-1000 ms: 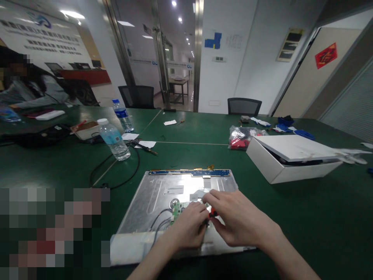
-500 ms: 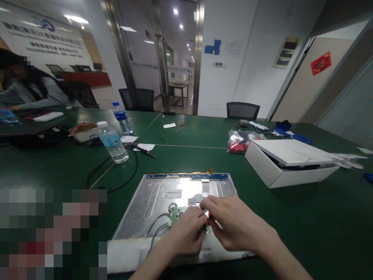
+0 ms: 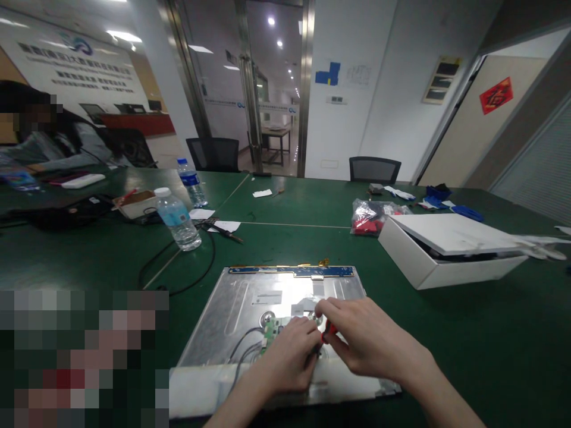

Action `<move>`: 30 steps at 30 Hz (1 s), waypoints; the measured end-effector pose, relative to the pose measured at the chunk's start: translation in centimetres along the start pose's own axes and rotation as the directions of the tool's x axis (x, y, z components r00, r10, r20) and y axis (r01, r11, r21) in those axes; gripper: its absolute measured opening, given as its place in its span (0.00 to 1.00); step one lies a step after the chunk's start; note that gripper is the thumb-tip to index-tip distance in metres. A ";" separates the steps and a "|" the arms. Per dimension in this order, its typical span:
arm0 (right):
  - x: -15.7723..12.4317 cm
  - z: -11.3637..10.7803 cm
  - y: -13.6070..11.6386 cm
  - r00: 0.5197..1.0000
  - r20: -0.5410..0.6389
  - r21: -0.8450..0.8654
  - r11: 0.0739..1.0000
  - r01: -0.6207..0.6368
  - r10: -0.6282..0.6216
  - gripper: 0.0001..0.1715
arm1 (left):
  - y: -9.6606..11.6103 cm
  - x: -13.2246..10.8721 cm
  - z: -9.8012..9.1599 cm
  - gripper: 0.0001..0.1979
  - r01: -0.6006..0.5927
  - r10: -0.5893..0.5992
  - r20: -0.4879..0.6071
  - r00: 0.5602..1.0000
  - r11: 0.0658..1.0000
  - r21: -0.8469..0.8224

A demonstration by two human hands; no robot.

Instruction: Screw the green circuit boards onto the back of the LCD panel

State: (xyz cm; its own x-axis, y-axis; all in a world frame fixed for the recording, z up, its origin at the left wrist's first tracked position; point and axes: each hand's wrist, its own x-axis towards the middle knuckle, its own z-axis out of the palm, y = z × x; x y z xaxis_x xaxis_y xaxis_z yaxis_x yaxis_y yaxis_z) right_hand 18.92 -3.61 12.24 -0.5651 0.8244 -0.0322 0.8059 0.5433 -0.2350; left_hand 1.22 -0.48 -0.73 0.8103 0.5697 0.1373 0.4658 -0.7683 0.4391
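Observation:
A flat metal-backed display panel [image 3: 214, 324] lies in front of me, a blue circuit strip [image 3: 267, 270] along its far edge. Over its middle, my right hand [image 3: 370, 336] is closed around a small red-and-black screwdriver [image 3: 329, 330], its handle showing between thumb and fingers. My left hand [image 3: 292, 351] sits just left of it, fingers curled in at the tool's dark lower end; its fingertips are partly hidden. Beside the left hand a green circuit board [image 3: 270, 330] shows, with dark cables [image 3: 243, 345] running from it. The tool's tip is hidden.
Two water bottles [image 3: 177, 220] stand at left, near a soldering iron [image 3: 226, 232] and its cord. To the right are a white box [image 3: 428, 264] with a tilted lid and a plastic bag [image 3: 372, 217] with red contents. A person [image 3: 66, 137] sits at far left.
The whole view has shifted slightly, moving everything a little rightward. Both hands stay over the panel's middle, and more of the screwdriver's red handle shows now.

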 end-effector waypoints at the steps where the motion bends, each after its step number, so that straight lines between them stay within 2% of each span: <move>1: 0.1 0.1 0.0 1.000 -0.003 -0.010 1.000 -0.015 0.015 0.09 | 0.0 0.0 0.0 0.11 0.002 -0.002 0.000 1.000 1.000 -0.001; 5: 0.3 0.4 0.2 0.998 -0.003 -0.038 0.998 -0.056 0.056 0.07 | 0.1 0.0 -0.1 0.11 0.010 -0.010 -0.005 1.000 1.000 -0.007; 12: -0.2 -0.2 -0.1 0.999 0.014 0.005 0.999 0.043 -0.043 0.10 | 0.0 0.0 0.2 0.11 -0.004 0.003 -0.011 1.000 1.000 -0.018; 19: 0.3 0.3 0.1 0.998 -0.005 -0.050 0.997 -0.066 0.066 0.06 | 0.0 0.0 0.1 0.14 0.006 -0.006 -0.014 1.000 1.000 -0.024; 26: -0.2 0.0 -0.2 0.999 -0.013 -0.002 0.999 0.037 -0.037 0.09 | -0.4 0.0 0.5 0.12 -0.008 0.008 -0.007 1.000 1.000 -0.021; 30: 0.2 0.4 -0.1 1.000 -0.006 -0.046 0.999 -0.017 0.017 0.07 | -0.3 0.0 0.4 0.14 -0.008 0.008 -0.017 1.000 1.000 -0.013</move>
State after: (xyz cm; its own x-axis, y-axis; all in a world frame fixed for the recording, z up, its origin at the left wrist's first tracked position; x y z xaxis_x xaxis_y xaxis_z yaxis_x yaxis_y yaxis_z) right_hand 18.60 -3.56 11.90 -0.5503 0.8344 -0.0299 0.8228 0.5358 -0.1896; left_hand 1.22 -0.36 -1.17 0.8078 0.5684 0.1563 0.4544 -0.7693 0.4491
